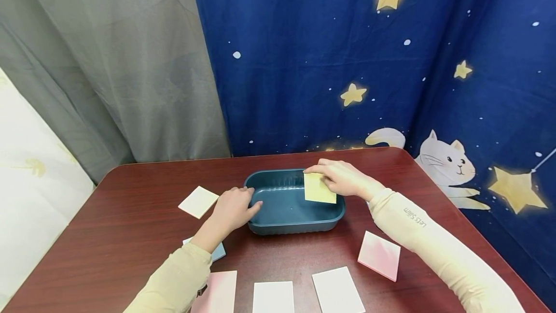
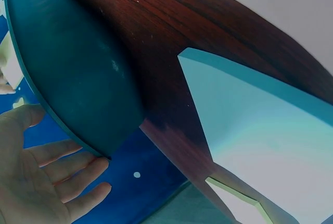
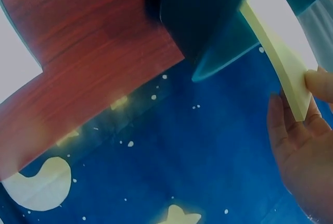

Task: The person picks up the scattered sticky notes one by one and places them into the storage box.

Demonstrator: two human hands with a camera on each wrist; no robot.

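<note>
A dark teal plastic basin (image 1: 295, 229) stands on the table. Over its right end, my right hand (image 1: 343, 177) pinches a pad of yellow sticky notes (image 1: 320, 188) between thumb and fingers. The right wrist view shows the pad (image 3: 281, 47) edge-on, its thickness visible, in the right hand (image 3: 307, 146). At the basin's left end my left hand (image 1: 232, 209) rests at the rim, with the thumb reaching over the inside. From the left wrist, the hand (image 2: 57, 177) has fairly straight fingers by the basin's rim (image 2: 57, 122).
Around the basin lie a pale cream pad (image 1: 198, 202), a blue pad (image 1: 218, 252) partly under the left arm, a pink pad (image 1: 221, 289), two white pads (image 1: 273, 298), (image 1: 339, 290) and a pink-white pad (image 1: 379, 255). Curtains (image 1: 304, 62) hang behind the table (image 1: 130, 235).
</note>
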